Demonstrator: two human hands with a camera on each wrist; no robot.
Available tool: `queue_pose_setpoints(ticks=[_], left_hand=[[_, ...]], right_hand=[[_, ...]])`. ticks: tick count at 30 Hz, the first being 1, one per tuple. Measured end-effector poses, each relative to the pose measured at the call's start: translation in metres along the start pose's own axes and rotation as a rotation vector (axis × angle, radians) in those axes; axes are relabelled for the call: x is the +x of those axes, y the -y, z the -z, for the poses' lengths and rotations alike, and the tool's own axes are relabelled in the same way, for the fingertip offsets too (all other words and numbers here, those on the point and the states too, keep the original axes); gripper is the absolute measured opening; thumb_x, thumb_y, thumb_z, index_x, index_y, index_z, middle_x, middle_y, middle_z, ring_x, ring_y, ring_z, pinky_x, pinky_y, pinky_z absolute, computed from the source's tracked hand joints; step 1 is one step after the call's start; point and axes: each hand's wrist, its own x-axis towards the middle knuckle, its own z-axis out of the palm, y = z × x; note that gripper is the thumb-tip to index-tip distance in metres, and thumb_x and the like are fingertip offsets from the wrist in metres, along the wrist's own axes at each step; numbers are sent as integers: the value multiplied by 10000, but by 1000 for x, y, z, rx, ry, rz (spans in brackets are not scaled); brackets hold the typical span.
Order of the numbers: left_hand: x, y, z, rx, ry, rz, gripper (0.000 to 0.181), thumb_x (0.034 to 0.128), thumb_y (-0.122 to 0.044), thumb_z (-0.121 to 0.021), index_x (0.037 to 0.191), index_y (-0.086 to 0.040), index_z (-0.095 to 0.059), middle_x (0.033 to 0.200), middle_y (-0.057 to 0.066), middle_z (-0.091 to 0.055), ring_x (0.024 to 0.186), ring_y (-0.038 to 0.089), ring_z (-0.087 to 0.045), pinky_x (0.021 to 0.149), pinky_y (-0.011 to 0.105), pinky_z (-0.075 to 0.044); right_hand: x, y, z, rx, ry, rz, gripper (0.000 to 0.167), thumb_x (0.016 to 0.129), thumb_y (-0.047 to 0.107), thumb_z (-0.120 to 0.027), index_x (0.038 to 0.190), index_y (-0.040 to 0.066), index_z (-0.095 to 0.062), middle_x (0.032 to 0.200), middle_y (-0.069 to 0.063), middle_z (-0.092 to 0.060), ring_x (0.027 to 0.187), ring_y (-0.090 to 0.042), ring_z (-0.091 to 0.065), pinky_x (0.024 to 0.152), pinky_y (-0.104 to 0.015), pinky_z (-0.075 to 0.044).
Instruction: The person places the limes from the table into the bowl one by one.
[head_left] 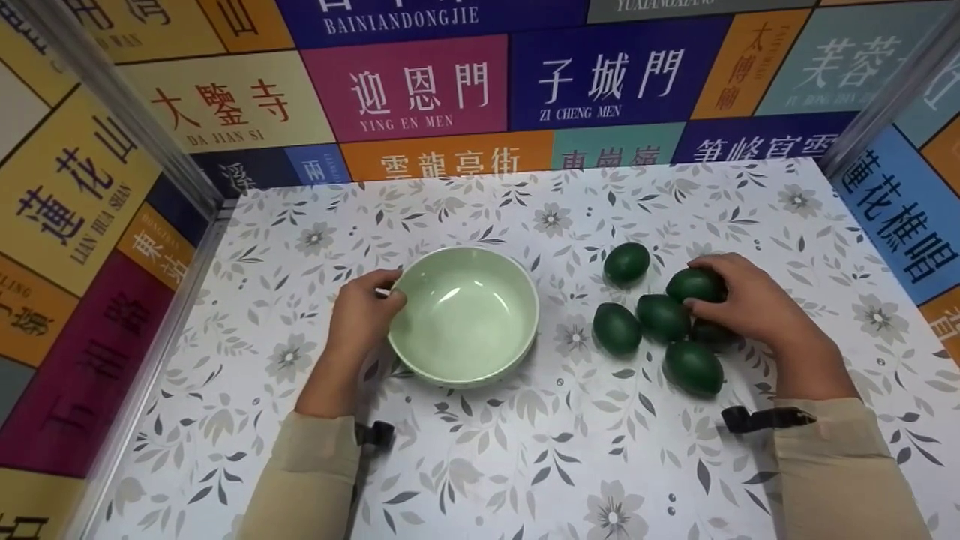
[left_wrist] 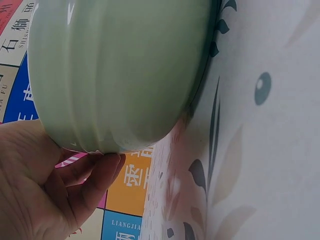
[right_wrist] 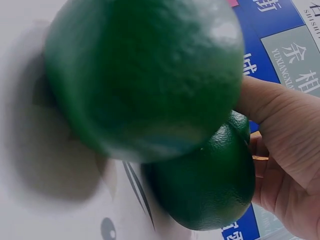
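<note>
A pale green bowl (head_left: 465, 322) sits on the patterned tabletop. My left hand (head_left: 364, 311) holds its left side, thumb at the rim and fingers against the outer wall; the left wrist view shows the fingertips under the bowl's side (left_wrist: 120, 75). To the right lies a group of dark green limes. My right hand (head_left: 750, 300) pinches the rearmost lime of the cluster (head_left: 694, 286) between thumb and fingers. Another lime (head_left: 712, 334) is partly hidden below that hand. In the right wrist view a near lime (right_wrist: 145, 75) covers much of the picture, with the right hand (right_wrist: 290, 145) behind it.
Around the held fruit lie a middle lime (head_left: 663, 317), a left lime (head_left: 616, 329), a front lime (head_left: 693, 367) and a separate back lime (head_left: 626, 263). Panels with large lettering (head_left: 427, 86) stand upright behind and beside the table (head_left: 480, 480).
</note>
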Motion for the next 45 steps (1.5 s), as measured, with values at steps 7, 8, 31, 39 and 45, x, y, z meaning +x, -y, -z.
queue_pose_setpoints(ticks=[7, 8, 31, 39, 45], left_hand=[[-2, 0, 1, 3, 1, 1, 411, 938, -155, -639, 1343, -121, -702, 1196, 123, -719, 1023, 258, -708, 782, 366, -593], [-2, -1, 1, 4, 2, 1, 411, 938, -158, -640, 1343, -120, -702, 1197, 123, -719, 1026, 259, -707, 786, 368, -592], [-2, 0, 1, -13, -11, -7, 406, 918, -144, -640, 1315, -131, -724, 1179, 115, -730, 1004, 252, -705, 803, 372, -588], [-2, 0, 1, -2, 5, -18, 397, 946, -136, -630, 1334, -108, -704, 1201, 133, -715, 1029, 267, -697, 788, 373, -590], [-1, 1, -1, -11, -5, -19, 404, 930, -128, -633, 1326, -105, -709, 1184, 133, -722, 1018, 262, -704, 782, 370, -596]], right_hand=[[-5, 6, 1, 15, -49, -15, 677, 940, 343, -757, 1503, 93, -479, 1506, -229, -452, 1325, -455, -475, 1071, -650, -380], [-5, 7, 1, 17, -59, -11, 682, 937, 346, -759, 1505, 91, -481, 1506, -228, -454, 1328, -456, -475, 1072, -651, -378], [1, 50, -1, 15, -202, 144, 596, 915, 230, -788, 1451, 104, -560, 1425, -139, -543, 1208, -327, -578, 956, -443, -483], [6, 66, -1, 38, -197, 201, 596, 913, 218, -792, 1453, 112, -566, 1426, -127, -546, 1203, -307, -591, 890, -74, -392], [10, 76, -5, 53, -199, 250, 578, 912, 208, -794, 1436, 106, -572, 1395, -120, -555, 1177, -282, -597, 886, -49, -392]])
